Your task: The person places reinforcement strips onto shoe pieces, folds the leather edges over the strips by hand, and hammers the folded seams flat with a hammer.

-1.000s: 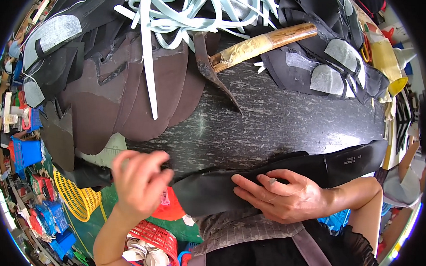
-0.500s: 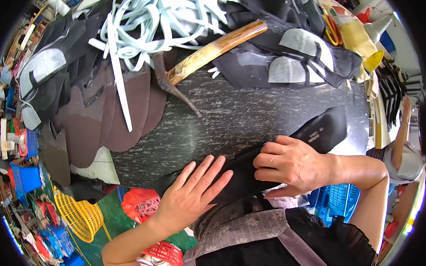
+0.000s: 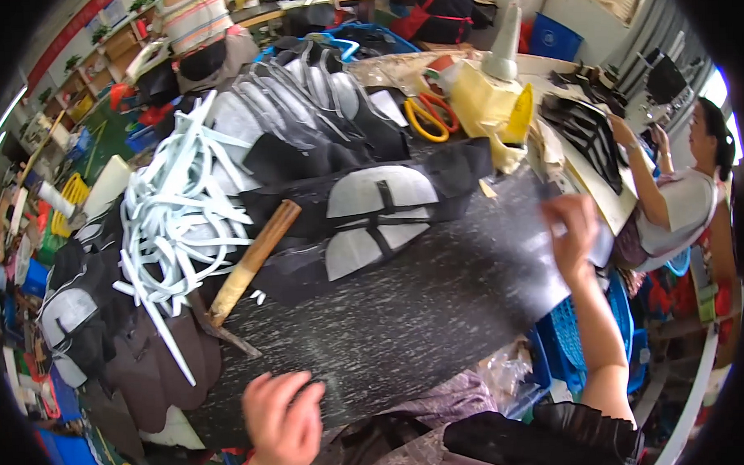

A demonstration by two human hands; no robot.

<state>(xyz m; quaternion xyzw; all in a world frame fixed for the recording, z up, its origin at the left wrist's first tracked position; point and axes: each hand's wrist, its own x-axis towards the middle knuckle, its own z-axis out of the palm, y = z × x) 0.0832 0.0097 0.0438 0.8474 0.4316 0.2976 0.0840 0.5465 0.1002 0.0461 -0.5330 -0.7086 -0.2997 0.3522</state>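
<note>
My left hand (image 3: 284, 424) is over the near edge of the dark speckled table (image 3: 375, 322), fingers apart and nothing visible in them. Raised over the table's right side is my right hand (image 3: 570, 234); its fingers are curled and blurred, so I cannot tell whether they hold anything. A wooden-handled hammer (image 3: 252, 263) lies beyond my left hand, beside a tangled heap of pale strips (image 3: 175, 227). Flat black pieces with light grey patches (image 3: 383, 191) lie across the middle. Overlapping dark brown rounded pieces (image 3: 160, 371) are near the left hand.
Scissors with orange and yellow handles (image 3: 427, 120) lie near a yellowish container (image 3: 476, 102) at the back. A blue basket (image 3: 569, 349) stands beside the table's near right edge. At the right, a person (image 3: 674, 210) works at another surface with black pieces (image 3: 586, 135).
The long black piece under both hands no longer shows on the table. My hands have parted, the right one lifting to the far right. The view has tilted up and turned right.
</note>
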